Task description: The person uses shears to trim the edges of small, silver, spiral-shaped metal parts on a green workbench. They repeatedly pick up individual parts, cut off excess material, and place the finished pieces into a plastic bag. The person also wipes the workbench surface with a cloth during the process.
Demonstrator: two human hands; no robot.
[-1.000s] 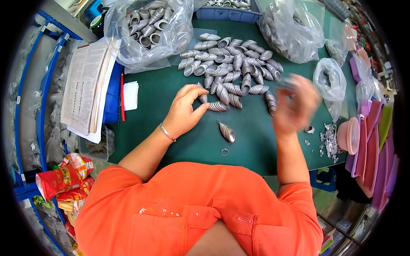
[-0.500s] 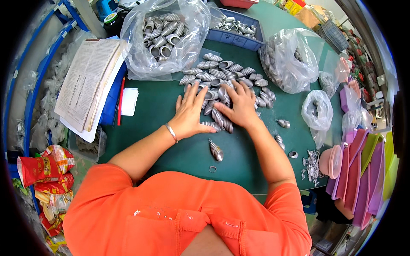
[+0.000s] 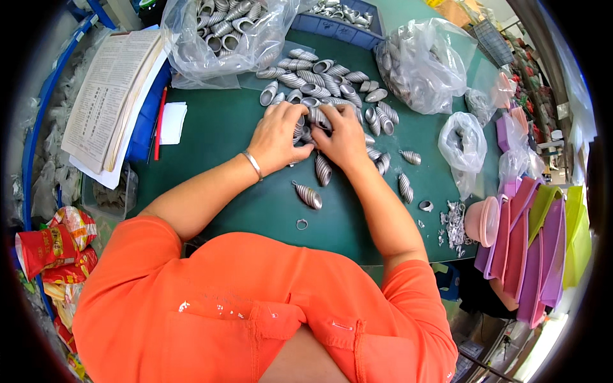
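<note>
A heap of grey metal spiral-ribbed hollow pieces [image 3: 313, 80] lies spread on the green tabletop. At its near edge my left hand [image 3: 278, 137] curls its fingers over several pieces, thumb pointing toward the other hand. My right hand [image 3: 343, 135] is closed around a ribbed piece [image 3: 318, 119] between the two hands. The fingers partly hide what lies under them. Closer to me, a ribbed piece with a small loop on its end [image 3: 308, 195] lies by itself, with a small ring [image 3: 302, 224] below it.
A clear bag of ribbed pieces [image 3: 268, 51] and a blue bin of small metal parts [image 3: 357, 33] stand behind the heap. More bags, including a small clear one [image 3: 463, 150], lie right. An open book [image 3: 112, 96] and red pen [image 3: 160, 124] are left; pink tubs [image 3: 482, 221] stand right.
My spread hands have drawn closer together and curled their fingers around pieces at the heap's near edge. The whole view has shifted, so the table appears higher and further left.
</note>
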